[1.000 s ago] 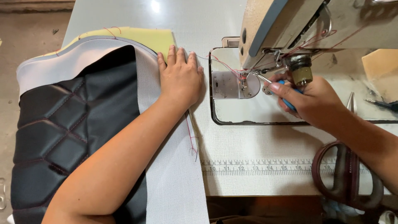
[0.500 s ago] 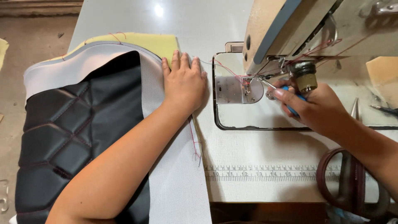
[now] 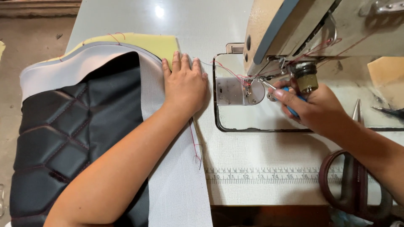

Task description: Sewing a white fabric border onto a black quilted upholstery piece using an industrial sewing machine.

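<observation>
what changed: compared with a second ago, pretty much nothing in the hands. The view has only drifted a bit, so the workpiece sits a little further right in frame. The left hand hasn't lifted and the right is still working at the needle, so I'd guess this is still fiddling with thread at the needle, not stitching yet.

left hand (image 3: 185, 86): flat, palm down, fingers (image 3: 182, 63) spread and released, pressing the grey fabric panel (image 3: 176, 168) onto the counter (image 3: 261, 151). Not gripping anything.

right hand (image 3: 313, 107): fingers pinched around a small blue-handled tool (image 3: 290, 105), its metal tip poking toward the needle area (image 3: 248, 86) of the sewing machine (image 3: 294, 29).

where the work lies: the fabric's edge stops just left of the metal needle plate (image 3: 231, 90), near it but not under the foot. Black quilted part (image 3: 63, 134) hangs off to the left, yellow foam (image 3: 155, 44) underneath at the top.

thread: red thread (image 3: 229, 73) runs from the fabric edge to the needle.

nearby: scissors (image 3: 357, 176) lie at the right, untouched.
</observation>
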